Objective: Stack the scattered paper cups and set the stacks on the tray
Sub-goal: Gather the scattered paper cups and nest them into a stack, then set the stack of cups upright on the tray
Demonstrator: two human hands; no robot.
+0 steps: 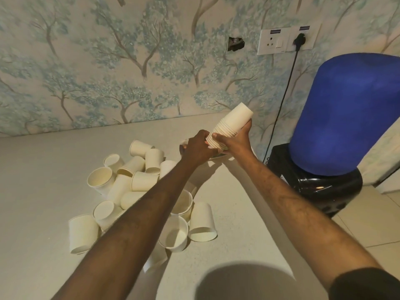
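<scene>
A stack of white paper cups (232, 122) tilts up and to the right, bottoms pointing at the wall. My right hand (236, 139) grips the stack around its rims from the right. My left hand (198, 146) is closed on the stack's lower, open end from the left. Just under both hands a sliver of the tray (218, 156) shows, mostly hidden by them. Several loose paper cups (134, 182) lie scattered on the counter to the left, some on their sides, some upside down; my left forearm crosses over part of the pile.
A pale counter (43, 191) runs to the patterned wall. A blue water bottle on a black dispenser (346, 118) stands at the right past the counter edge, its black cable (281, 109) running up to a wall socket (285, 40). A round shadow falls near the front.
</scene>
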